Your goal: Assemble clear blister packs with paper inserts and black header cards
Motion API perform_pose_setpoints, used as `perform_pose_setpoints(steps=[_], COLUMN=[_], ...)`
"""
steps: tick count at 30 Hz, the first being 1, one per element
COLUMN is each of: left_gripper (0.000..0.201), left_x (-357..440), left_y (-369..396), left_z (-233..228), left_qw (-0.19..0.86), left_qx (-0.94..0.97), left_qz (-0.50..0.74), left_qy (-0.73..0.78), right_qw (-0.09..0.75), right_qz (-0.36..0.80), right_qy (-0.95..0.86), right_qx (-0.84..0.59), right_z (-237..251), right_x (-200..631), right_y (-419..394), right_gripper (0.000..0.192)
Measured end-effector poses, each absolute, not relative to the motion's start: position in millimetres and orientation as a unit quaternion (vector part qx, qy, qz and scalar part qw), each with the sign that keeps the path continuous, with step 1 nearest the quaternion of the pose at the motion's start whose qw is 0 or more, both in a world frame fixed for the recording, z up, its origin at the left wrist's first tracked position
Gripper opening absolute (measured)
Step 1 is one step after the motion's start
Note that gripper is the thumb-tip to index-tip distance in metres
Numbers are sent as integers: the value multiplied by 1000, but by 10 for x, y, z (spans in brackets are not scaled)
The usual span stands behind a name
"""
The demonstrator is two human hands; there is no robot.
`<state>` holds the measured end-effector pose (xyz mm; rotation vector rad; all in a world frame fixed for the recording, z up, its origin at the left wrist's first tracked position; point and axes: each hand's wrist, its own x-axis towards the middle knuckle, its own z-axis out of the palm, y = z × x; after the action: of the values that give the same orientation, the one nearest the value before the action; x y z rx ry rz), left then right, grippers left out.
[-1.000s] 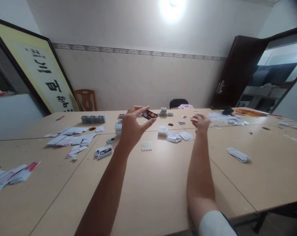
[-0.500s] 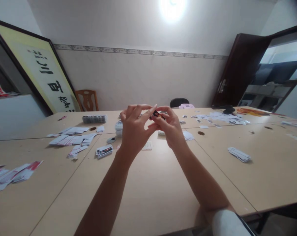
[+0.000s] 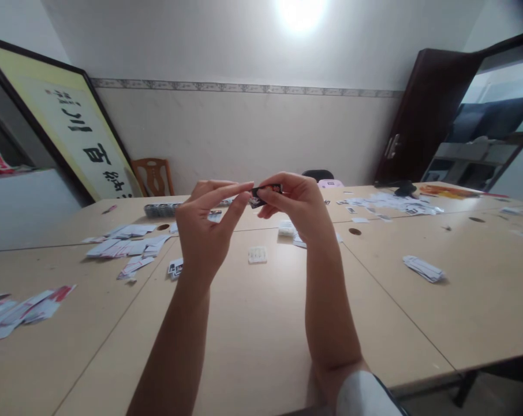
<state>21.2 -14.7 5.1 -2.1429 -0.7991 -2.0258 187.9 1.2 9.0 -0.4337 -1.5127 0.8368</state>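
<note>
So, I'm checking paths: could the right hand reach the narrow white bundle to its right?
Probably yes: nothing visibly blocks the way from the right hand to the narrow white bundle, which lies uncovered on the table. The hand holds a dark card, though, which might go down first.

The small printed card (image 3: 256, 201) looks smooth. The surface (image 3: 253, 323) seems a wood-toned laminate, smooth with a soft sheen. The paper slips (image 3: 123, 247) are matt; the square tray (image 3: 257, 255) looks like pale plastic. The chair (image 3: 157, 178) is varnished wood, the door handle (image 3: 392, 147) shiny metal, the sleeve (image 3: 365, 396) matt cloth.
</note>
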Motion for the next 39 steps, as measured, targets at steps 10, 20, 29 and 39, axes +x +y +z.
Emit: perform_pose_setpoints(steps=[10,20,29,39], left_gripper=[20,18,18,15], left_x=[80,-59,3,-73], left_y=[-37,-14,40,66], left_z=[82,112,108,146], left_qw=[-119,-96,-140,-109], left_qx=[-660,-664,-610,-648], left_qz=[-707,-703,-758,-738], left_qy=[-226,-238,-182,-155], right_qw=[643,654,698,675], right_qz=[349,307,0,-54], right_qy=[-656,-673,-692,-711], right_qx=[-183,-158,-182,-188], right_z=[66,23,-65,-85], right_x=[1641,1564,1420,1384], right_y=[-31,-6,-51,-49], right_gripper=[36,25,18,21])
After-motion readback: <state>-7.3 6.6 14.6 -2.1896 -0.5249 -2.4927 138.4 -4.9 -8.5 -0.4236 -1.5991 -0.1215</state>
